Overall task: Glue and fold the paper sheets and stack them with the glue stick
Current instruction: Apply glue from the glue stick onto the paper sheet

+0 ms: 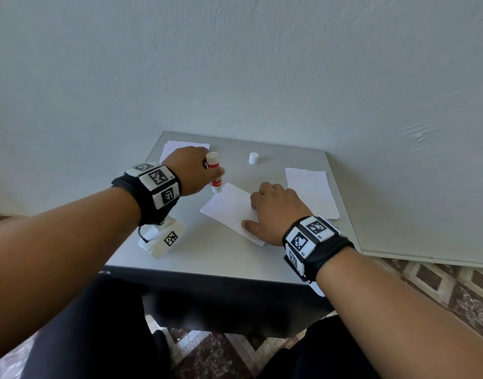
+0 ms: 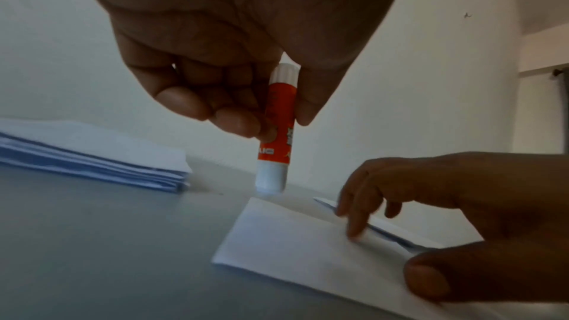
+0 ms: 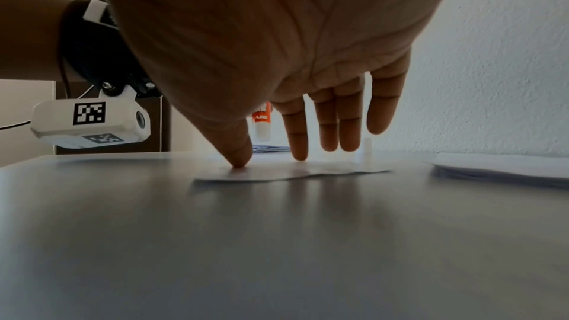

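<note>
Head view shows the left hand (image 1: 192, 170) gripping the glue stick (image 1: 215, 172) tip-down, just above the paper sheet (image 1: 230, 207) mid-counter (image 1: 207, 255), which the right hand's (image 1: 273, 212) straight fingers hold down.

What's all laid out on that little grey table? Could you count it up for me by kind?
Loose white paper sheet, held down by the right hand: 1
Piles of white paper, one far left, one right: 2
Red-and-white glue stick, held in the left hand: 1
Small white cap, standing alone: 1
Total: 5
</note>
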